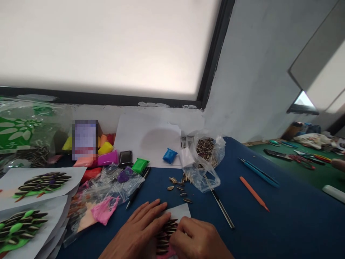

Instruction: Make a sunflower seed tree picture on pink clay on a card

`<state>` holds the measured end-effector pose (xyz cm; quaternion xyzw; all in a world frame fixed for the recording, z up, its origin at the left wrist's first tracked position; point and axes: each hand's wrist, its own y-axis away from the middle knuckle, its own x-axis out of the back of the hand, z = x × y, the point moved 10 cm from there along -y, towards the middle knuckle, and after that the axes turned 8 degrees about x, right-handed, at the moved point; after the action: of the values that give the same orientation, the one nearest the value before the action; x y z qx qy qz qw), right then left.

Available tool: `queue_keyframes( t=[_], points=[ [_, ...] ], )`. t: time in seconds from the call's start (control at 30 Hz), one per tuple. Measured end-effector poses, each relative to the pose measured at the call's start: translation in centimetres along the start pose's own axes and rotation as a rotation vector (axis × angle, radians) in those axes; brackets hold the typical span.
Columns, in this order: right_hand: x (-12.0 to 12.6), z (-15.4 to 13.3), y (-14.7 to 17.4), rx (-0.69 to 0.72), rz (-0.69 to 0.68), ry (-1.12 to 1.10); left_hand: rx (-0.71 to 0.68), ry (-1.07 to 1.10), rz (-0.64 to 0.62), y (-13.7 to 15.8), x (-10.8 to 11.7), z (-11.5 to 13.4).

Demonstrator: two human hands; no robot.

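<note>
Fingers (157,205) of the left hand (134,230) lie flat, slightly apart, across a white card (184,208); those of the right hand (201,239) curl over it, and I cannot tell whether they clamp anything. I see the card toward the near edge of the worktop (250,233), partly hidden, bearing striped seeds (163,241) on pink clay (169,253). Near the back right corner, a clear bag (219,153) holds a heap of seeds. Toward the left edge, a green-printed bag (16,126) holds more seeds, with crumpled wrappers (115,183) nearer me. Blue tweezers (258,172) and an orange tool (253,193) lie toward the worktop's right edge. Its surface is dark blue; behind the back edge rises a pale wall (250,72), and past the right edge stands a green table (326,174).
</note>
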<state>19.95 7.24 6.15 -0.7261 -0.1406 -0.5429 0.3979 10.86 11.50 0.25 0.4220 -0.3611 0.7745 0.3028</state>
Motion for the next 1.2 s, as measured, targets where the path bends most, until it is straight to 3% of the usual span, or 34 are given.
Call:
queue_keyframes(
  t=[0.13,0.23,0.37,0.53,0.67,0.83,0.97,1.2],
  points=[
    [2.6,0.8,0.0,-0.082,0.18,-0.035,0.003,0.014,0.004,0.0,0.1,0.0],
    [2.9,2.7,-0.1,-0.169,0.038,-0.099,0.008,0.024,-0.004,0.0,0.2,0.2],
    [3.8,6.5,0.2,-0.326,-0.035,-0.048,0.102,0.074,-0.005,0.0,1.4,0.5],
    [2.4,10.5,0.3,-0.471,-0.288,0.13,0.079,0.134,-0.034,0.0,2.5,1.6],
    [2.8,12.7,0.6,-0.55,-0.338,0.218,0.079,0.056,-0.019,-0.2,2.0,1.0],
    [3.3,13.2,0.5,-0.552,-0.336,0.237,0.087,-0.004,0.003,0.1,0.9,-0.2],
    [2.4,12.4,-0.6,-0.499,-0.354,0.2,0.062,-0.066,0.029,0.4,-0.4,-0.6],
    [1.6,13.3,-1.9,-0.527,-0.398,0.246,0.048,-0.138,0.072,0.4,-1.0,-0.7]
  ],
)
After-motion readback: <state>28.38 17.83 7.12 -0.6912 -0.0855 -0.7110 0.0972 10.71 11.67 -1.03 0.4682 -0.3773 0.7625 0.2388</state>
